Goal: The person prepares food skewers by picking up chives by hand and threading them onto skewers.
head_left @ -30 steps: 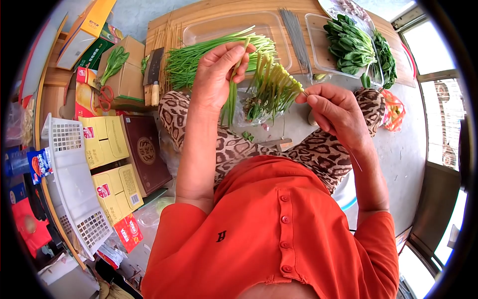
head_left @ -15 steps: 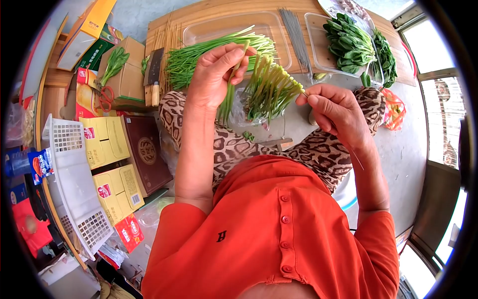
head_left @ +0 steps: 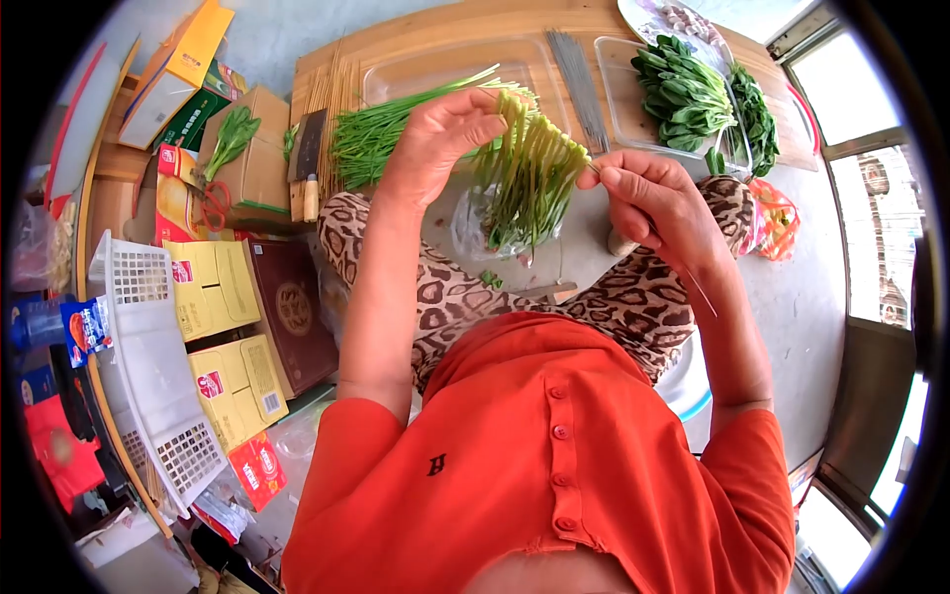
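Operator: How do my hands stand?

Inspector: Apart, both raised in front of you above your lap. Your right hand (head_left: 658, 203) is pinched on a metal skewer (head_left: 701, 294), thumb against bent fingers; the thin rod shows again below your wrist. Your left hand (head_left: 445, 139) has its fingers bent at the far end of the row of threaded stalks (head_left: 529, 188). Its fingertips meet the row there, but whether they grip a stalk I cannot tell.

Operator: And the stalks themselves?

Inspector: They hang side by side between your two hands, pale ends uppermost, darker green ends pointing down. Under and beside them, beyond your lap, lies a clear plastic bag (head_left: 469, 226).

Operator: What is on the table?

Inspector: On the wooden table (head_left: 396, 42) ahead of you, loose green stalks (head_left: 381, 139) lie near your left hand, at a clear tray (head_left: 435, 65); whether they sit inside it I cannot tell. A cleaver (head_left: 310, 148) lies to their left. Right of that tray is a bundle of thin grey rods (head_left: 577, 89), then a second tray (head_left: 616, 87) with leafy greens (head_left: 683, 94).
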Motion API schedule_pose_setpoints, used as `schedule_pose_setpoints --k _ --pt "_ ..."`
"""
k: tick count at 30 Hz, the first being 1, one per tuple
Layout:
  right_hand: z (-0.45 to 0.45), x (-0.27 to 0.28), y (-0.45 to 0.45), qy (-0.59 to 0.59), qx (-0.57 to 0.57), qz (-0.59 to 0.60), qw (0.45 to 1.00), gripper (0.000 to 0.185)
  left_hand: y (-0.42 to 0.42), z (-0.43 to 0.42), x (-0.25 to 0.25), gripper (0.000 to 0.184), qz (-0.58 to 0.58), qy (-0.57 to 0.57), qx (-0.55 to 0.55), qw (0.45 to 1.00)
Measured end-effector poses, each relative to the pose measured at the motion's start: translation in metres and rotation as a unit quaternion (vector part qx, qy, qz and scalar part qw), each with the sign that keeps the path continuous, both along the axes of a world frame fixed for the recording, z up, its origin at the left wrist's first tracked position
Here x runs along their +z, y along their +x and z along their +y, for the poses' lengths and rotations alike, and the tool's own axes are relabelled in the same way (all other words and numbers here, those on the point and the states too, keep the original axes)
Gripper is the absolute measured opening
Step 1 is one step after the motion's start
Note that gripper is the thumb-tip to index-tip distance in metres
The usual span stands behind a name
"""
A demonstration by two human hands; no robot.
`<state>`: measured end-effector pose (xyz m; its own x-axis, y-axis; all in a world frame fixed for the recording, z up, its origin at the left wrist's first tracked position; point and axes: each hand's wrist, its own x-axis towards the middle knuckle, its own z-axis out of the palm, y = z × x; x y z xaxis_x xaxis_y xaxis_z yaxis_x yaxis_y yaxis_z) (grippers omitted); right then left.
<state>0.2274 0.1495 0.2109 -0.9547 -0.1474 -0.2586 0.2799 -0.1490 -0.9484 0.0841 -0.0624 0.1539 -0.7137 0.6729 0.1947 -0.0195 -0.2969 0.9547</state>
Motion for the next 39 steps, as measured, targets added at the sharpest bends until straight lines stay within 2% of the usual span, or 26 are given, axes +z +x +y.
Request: schedule_pose_setpoints --k 6,10,12,18,31,39 --pt "0.014 0.003 -0.006 -0.043 0.004 0.0 0.999 0.028 -0.01 0.024 0.004 0.024 -0.017 -0.006 -0.06 0.998" --pt "0.025 0.005 -0.002 -0.047 -0.008 0.018 0.999 0.029 -0.012 0.038 0.011 0.024 -0.03 -0.007 -0.061 0.998" --pt "0.031 0.011 0.003 0.083 -0.004 0.036 0.996 0.028 -0.012 0.042 0.014 0.023 -0.042 0.007 -0.062 0.997" --pt "0.039 0.014 0.017 0.114 0.0 0.054 0.992 0.023 -0.009 0.049 0.021 0.021 -0.083 0.025 -0.092 0.992" --pt "0.042 0.005 0.032 0.094 -0.027 0.034 0.995 0.023 -0.003 0.056 0.022 0.019 -0.041 -0.046 -0.127 0.99" --pt "0.042 0.001 0.028 0.054 -0.024 0.014 0.998 0.024 0.001 0.064 0.017 0.02 -0.046 -0.032 -0.133 0.989"
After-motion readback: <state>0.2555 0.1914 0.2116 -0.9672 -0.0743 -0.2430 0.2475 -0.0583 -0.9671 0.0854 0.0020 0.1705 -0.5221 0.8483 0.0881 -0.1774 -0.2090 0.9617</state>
